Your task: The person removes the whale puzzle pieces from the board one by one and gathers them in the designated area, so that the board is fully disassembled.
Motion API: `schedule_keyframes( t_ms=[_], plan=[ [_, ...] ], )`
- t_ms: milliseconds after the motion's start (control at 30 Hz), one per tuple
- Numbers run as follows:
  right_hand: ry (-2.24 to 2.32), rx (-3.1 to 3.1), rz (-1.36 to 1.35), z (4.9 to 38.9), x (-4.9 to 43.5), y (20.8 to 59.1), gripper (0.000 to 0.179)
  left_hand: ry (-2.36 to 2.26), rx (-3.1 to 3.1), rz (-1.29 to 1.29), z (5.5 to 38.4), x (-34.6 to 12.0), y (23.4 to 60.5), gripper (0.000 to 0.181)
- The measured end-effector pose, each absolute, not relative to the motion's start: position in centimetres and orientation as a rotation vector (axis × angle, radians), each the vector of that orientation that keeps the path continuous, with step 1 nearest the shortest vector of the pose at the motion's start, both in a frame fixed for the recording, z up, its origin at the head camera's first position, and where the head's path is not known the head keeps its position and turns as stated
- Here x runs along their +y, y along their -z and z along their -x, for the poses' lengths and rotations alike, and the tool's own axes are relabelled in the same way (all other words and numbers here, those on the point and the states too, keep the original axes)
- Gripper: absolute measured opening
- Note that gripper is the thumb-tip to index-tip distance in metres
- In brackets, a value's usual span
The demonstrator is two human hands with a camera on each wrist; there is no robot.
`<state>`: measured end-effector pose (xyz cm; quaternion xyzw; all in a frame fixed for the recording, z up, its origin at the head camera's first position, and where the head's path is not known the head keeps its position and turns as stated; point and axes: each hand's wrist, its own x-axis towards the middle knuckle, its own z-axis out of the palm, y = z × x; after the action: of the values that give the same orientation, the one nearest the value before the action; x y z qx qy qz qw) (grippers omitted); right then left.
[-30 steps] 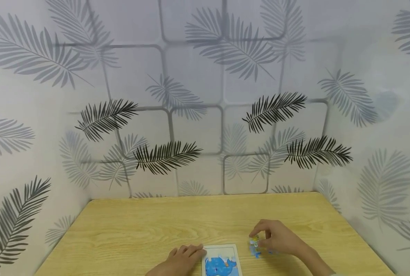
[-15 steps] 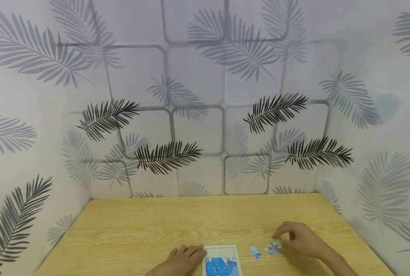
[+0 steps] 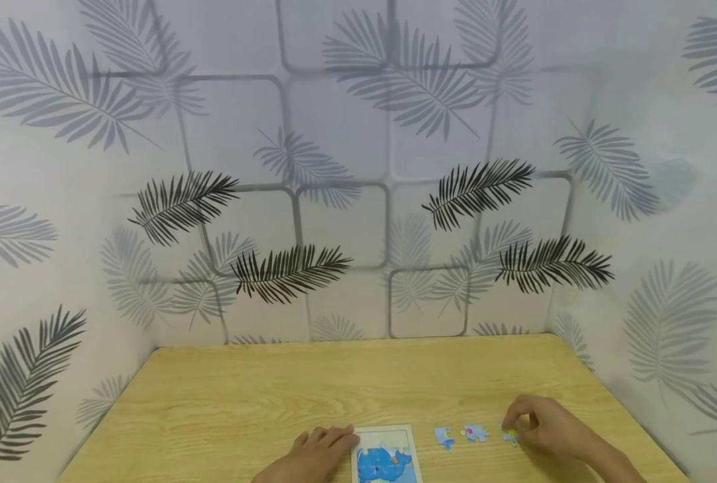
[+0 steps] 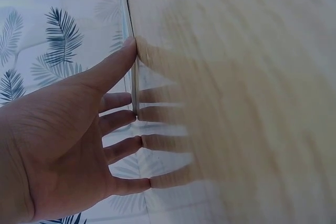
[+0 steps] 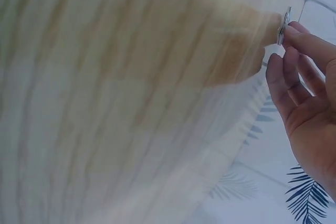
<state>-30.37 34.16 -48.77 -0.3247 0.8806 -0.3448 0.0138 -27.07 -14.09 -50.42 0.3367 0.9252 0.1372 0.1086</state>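
Observation:
A white-framed jigsaw puzzle board with a blue whale picture lies at the front of the table, cut off by the lower frame edge. My left hand rests at its left edge, fingers extended; in the left wrist view the thumb and fingers touch the thin board's side. To the right, my right hand pinches a jigsaw piece, blue with some yellow, between thumb and fingers close over the table. In the right wrist view this piece shows edge-on at the fingertips. Two loose jigsaw pieces, one nearer the board and another, lie between board and right hand.
The light wood table reaches back to a wall patterned with grey and black feather-like leaves. Side walls in the same pattern stand left and right of the table.
My right hand has moved to the right with a jigsaw piece, away from the two other pieces, which now lie apart and uncovered. The left hand has stayed at the board's edge.

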Motion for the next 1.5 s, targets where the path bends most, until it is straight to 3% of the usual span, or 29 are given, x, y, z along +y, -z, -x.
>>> schedule_keyframes(
  t_ms=[233,500,967,1167,1500],
  plan=[
    [1.113,2.784,0.990,30.5,33.7,49.0,0.020,-0.411,2.733,-1.040,26.7,-14.1,50.0,0.082],
    [1.337,2.549,0.888,30.6,30.2,48.5,0.022,-0.457,2.748,-1.080,29.0,-15.0,53.8,0.090],
    [1.437,2.258,0.989,30.7,21.9,48.6,0.041,-0.445,2.731,-0.997,27.5,-14.3,51.3,0.087],
    [1.408,2.240,1.016,30.7,18.5,48.6,0.040,-0.341,2.756,-0.916,26.2,-13.2,48.8,0.081],
    [1.303,2.200,1.074,30.2,14.2,48.7,0.031,-0.343,2.744,-0.870,26.1,-13.1,48.5,0.084]
  ],
)
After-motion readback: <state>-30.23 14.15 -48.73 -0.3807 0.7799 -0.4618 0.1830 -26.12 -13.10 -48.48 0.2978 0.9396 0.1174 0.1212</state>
